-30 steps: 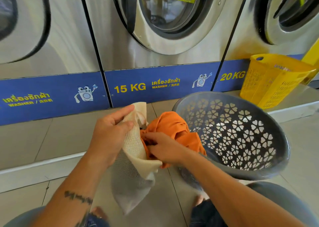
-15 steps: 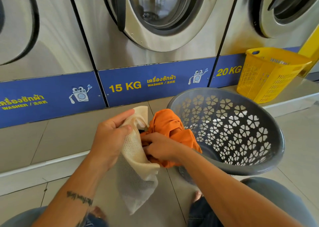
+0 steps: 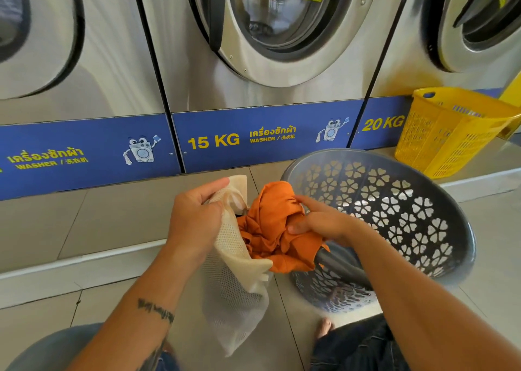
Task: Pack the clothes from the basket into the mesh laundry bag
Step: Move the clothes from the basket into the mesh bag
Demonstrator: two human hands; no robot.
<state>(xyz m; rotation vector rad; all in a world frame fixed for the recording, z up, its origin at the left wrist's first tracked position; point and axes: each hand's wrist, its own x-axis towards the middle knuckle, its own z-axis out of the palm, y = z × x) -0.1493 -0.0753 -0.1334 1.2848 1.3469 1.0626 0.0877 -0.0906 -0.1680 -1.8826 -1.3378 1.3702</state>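
A cream mesh laundry bag (image 3: 234, 286) hangs from my left hand (image 3: 194, 215), which grips its top edge and holds the mouth apart. An orange garment (image 3: 270, 229) is bunched at that mouth, partly inside the bag. My right hand (image 3: 321, 224) is closed on the garment's right side, above the near rim of the grey round basket (image 3: 439, 218). The basket is tilted toward me and its visible inside holds no clothes.
Steel front-loading washers (image 3: 253, 74) with blue base panels stand along a raised tiled step (image 3: 84, 260). A yellow plastic basket (image 3: 451, 134) sits on the step at the right. My knees and a bare foot (image 3: 324, 327) are at the bottom.
My right hand has shifted from the garment's left side near the bag mouth to its right side. The orange bundle now shows more spread out at the mouth. The view moved slightly.
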